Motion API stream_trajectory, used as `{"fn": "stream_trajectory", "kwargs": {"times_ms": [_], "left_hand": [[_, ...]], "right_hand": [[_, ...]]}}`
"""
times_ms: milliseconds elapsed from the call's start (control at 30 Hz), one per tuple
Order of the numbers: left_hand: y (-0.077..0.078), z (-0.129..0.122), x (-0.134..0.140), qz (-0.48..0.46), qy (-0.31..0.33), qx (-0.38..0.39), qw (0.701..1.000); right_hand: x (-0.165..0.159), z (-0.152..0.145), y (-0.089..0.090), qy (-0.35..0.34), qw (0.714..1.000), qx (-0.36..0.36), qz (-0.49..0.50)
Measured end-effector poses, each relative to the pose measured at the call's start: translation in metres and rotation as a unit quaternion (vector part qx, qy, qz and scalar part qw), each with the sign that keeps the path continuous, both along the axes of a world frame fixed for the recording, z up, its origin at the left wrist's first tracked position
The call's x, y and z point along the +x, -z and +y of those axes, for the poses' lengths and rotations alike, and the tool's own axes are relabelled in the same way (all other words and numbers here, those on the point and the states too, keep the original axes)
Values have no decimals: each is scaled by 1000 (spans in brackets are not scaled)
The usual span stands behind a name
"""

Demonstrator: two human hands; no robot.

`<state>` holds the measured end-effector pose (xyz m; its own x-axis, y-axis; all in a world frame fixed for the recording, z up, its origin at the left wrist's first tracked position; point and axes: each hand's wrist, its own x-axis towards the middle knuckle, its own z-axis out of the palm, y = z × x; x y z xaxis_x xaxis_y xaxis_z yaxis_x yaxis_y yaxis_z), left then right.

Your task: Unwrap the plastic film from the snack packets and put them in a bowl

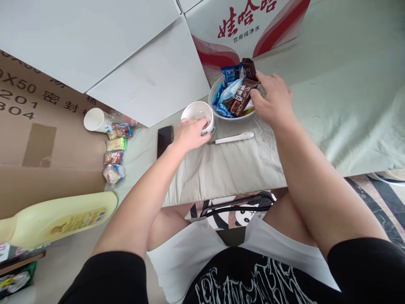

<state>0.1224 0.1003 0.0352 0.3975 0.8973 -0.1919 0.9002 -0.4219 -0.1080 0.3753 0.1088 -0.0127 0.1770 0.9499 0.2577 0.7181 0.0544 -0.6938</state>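
From the head camera I see the right hand [274, 99] at the bowl's right edge, thumb and forefinger spread apart beside the wrappers; I cannot tell whether it is gripping one. Just left of its thumb lies a brown cocoa packet [243, 98], its long axis slanting from the fingertips down and left, toward me, with its printed face up. Beyond the forefinger, a dark brown packet [249, 69] points away from me, lengthwise toward the far rim.

The left hand [191, 134] is closed on the near rim of a white paper cup [196, 110], fingers dipping inside; the cup's mouth faces up, and I cannot make out its contents.

Under both hands spreads a wrinkled pale green cloth [202, 173]. Just right of the left hand, a white-handled tool [234, 138] lies crosswise, its thin dark end toward that hand. Just left of the hand is a dark phone [164, 141]. Farther left, small wrapped snacks [116, 144] line up beside a tipped cup [96, 120], against a brown carton [47, 143]. Nearer me, left of the left forearm, a pale yellow bottle [63, 217] lies on its side. Ahead of the hands stand white boxes [155, 80] and a red-and-white carton [243, 33].

Left of the right hand, the white bowl [232, 118] holds the brown packets among blue and white ones, heaped to the rim.
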Motion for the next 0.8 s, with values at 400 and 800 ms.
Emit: {"fn": "stream_trajectory", "kwargs": {"times_ms": [400,800], "left_hand": [[1,9,4,4,-7,-1,1000],[4,59,38,-73,81,31,994]], "right_hand": [[-18,-42,15,-37,984,102,-139],[53,-55,11,11,978,96,-185]]}}
